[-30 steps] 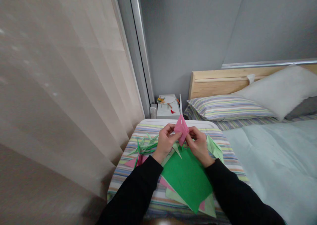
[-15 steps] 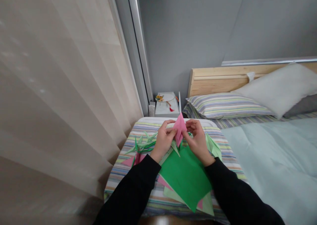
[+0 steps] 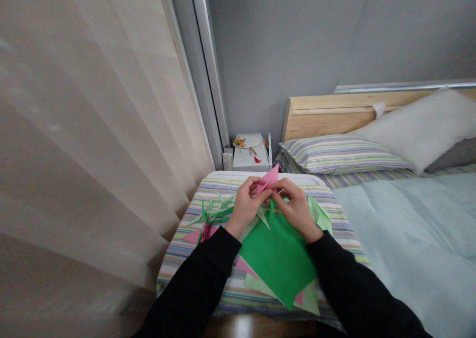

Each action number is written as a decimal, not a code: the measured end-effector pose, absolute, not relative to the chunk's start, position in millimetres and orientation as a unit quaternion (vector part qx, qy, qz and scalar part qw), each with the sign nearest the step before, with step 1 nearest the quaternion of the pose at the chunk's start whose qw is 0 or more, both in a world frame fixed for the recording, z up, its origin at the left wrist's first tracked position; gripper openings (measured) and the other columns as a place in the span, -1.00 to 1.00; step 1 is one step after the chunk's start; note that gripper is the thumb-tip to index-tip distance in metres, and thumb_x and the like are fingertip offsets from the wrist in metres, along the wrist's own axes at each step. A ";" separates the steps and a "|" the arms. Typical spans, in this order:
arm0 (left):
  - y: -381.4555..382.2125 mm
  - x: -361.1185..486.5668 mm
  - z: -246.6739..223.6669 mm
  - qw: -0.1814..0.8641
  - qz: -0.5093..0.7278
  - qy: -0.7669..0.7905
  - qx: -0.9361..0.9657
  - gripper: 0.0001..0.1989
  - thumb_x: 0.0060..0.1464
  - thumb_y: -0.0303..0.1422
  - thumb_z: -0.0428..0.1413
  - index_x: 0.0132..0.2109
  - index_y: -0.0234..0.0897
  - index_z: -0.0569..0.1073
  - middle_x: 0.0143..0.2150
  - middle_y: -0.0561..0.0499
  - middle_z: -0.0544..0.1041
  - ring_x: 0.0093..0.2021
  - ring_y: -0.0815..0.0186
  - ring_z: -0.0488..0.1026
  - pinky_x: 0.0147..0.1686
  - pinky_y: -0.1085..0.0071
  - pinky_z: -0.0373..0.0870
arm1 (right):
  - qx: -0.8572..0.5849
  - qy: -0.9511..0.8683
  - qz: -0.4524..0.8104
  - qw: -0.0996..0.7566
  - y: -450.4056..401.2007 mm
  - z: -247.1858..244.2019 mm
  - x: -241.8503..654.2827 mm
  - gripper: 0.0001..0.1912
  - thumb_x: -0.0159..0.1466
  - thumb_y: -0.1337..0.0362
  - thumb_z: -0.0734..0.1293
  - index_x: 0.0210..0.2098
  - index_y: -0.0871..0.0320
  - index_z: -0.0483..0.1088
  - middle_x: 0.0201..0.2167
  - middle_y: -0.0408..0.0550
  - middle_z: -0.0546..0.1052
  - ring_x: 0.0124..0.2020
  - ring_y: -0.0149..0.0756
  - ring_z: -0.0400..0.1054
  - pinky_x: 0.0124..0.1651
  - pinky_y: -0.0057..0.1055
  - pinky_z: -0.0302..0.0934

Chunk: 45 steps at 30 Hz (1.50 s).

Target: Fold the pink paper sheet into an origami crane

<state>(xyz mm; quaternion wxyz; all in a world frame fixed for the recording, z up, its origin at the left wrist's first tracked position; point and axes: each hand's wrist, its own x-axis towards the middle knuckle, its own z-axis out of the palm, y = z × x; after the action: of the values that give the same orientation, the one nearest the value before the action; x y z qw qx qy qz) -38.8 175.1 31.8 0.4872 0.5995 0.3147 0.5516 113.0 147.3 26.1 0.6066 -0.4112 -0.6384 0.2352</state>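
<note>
Between both hands, above the small table, is a folded piece of pink origami paper (image 3: pixel 268 178) with its pointed tip up. My left hand (image 3: pixel 246 202) pinches its left side, fingers behind and thumb in front. My right hand (image 3: pixel 293 204) is closed on its lower right part, and the two thumbs nearly meet. The fingers hide the paper's lower end. Below my hands lies a green paper sheet (image 3: pixel 278 258) over pink and pale green sheets. Folded green paper pieces (image 3: pixel 217 211) and a folded pink piece (image 3: pixel 193 236) lie left of my left hand.
A striped cloth (image 3: pixel 174 258) covers the table. Light green folded paper (image 3: pixel 320 215) lies at its right edge. A bed (image 3: pixel 409 229) adjoins on the right, a curtain (image 3: pixel 92 154) on the left. Behind stands a white cabinet (image 3: pixel 247 164) with a round fan (image 3: pixel 253 142).
The pink paper has gone from upright, with its whole diamond shape showing, to tilted right. My thumbs have come together over its lower part, and my right fingers have closed in on it.
</note>
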 end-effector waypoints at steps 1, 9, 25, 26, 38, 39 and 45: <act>175.7 -39.4 33.0 0.484 0.553 0.318 0.599 -0.69 0.03 -0.21 0.38 -0.20 -0.28 0.49 -0.27 0.01 0.58 -0.24 0.28 0.54 -0.17 0.39 0.45 | -0.413 -0.630 0.242 0.611 147.9 25.4 112.8 -0.95 0.27 0.24 0.42 -0.27 0.06 0.52 -0.32 -0.06 0.55 -0.29 -0.23 0.43 -0.27 -0.33 0.35; 174.5 -42.9 38.6 0.464 0.538 0.319 0.627 -0.84 0.02 -0.35 0.35 -0.22 -0.29 0.65 -0.23 -0.06 0.66 -0.21 0.21 0.58 -0.17 0.34 0.51 | -0.400 -0.591 0.292 0.636 150.2 27.3 117.9 -0.49 0.24 0.19 0.45 0.15 -0.03 0.30 -0.13 -0.07 0.57 -0.29 -0.25 0.54 -0.29 -0.34 0.47; 191.1 -56.5 34.6 0.420 0.558 0.340 0.630 -0.90 0.05 -0.36 0.31 -0.26 -0.28 0.61 -0.41 0.05 0.59 -0.44 0.34 0.48 -0.36 0.44 0.40 | -0.447 -0.617 0.266 0.591 159.6 27.3 138.3 -0.83 0.16 0.15 0.54 -0.37 0.12 0.63 -0.40 -0.06 0.68 -0.32 -0.17 0.52 -0.15 -0.25 0.37; 191.9 -56.8 34.6 0.419 0.561 0.341 0.627 -0.89 0.05 -0.35 0.31 -0.26 -0.28 0.61 -0.41 0.05 0.60 -0.43 0.34 0.49 -0.35 0.44 0.42 | -0.449 -0.614 0.268 0.591 160.4 26.8 138.6 -0.83 0.17 0.15 0.54 -0.37 0.12 0.63 -0.42 -0.06 0.67 -0.34 -0.18 0.51 -0.18 -0.27 0.36; 191.9 -56.1 34.9 0.459 0.561 0.329 0.605 -0.85 -0.02 -0.34 0.35 -0.27 -0.30 0.69 -0.33 -0.04 0.70 -0.36 0.28 0.60 -0.27 0.37 0.57 | -0.423 -0.631 0.290 0.582 156.7 32.5 146.0 -0.85 0.19 0.17 0.54 -0.36 0.13 0.66 -0.37 -0.02 0.68 -0.29 -0.18 0.54 -0.14 -0.26 0.39; 191.9 -56.4 35.3 0.460 0.564 0.328 0.602 -0.84 -0.03 -0.35 0.36 -0.26 -0.30 0.69 -0.32 -0.04 0.70 -0.35 0.28 0.61 -0.25 0.37 0.57 | -0.421 -0.632 0.289 0.583 156.2 33.5 147.7 -0.86 0.20 0.17 0.54 -0.36 0.12 0.67 -0.36 -0.02 0.68 -0.29 -0.18 0.54 -0.14 -0.26 0.39; 191.9 -57.4 37.1 0.468 0.568 0.327 0.593 -0.86 -0.14 -0.41 0.41 -0.34 -0.30 0.69 -0.41 0.00 0.67 -0.40 0.32 0.58 -0.30 0.42 0.54 | -0.405 -0.640 0.302 0.579 153.7 37.8 149.0 -0.92 0.14 0.26 0.55 -0.35 0.11 0.67 -0.35 -0.05 0.69 -0.32 -0.21 0.56 -0.19 -0.30 0.43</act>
<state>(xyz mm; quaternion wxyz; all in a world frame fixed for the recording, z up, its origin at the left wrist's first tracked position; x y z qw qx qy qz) -57.4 191.9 37.1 0.4679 0.5930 0.3268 0.5680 149.0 153.7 37.8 0.5786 -0.4051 -0.6403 0.3016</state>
